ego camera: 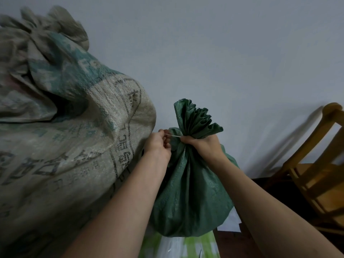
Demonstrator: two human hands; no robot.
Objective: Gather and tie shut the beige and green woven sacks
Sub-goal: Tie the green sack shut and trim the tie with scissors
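- The right hand (202, 144) grips the bunched neck of the dark green woven sack (188, 192).
- The left hand (158, 144) pinches a thin pale tie (172, 135) at that neck.
- A big beige printed woven sack (65, 127) sits just beside, its mouth already gathered.

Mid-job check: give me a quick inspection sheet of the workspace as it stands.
Surface: dark floor, mostly hidden.
Job's things: green sack, neck gathered into a fan; beige sack beside it on the left, top bunched, blurred.
Clutter: white-and-green bag under the green sack.
Hands: right hand grips the green neck; left hand pinches a pale string running to that neck.
Cables: nothing seen.
Surroundings: pale wall, wooden chair at right.
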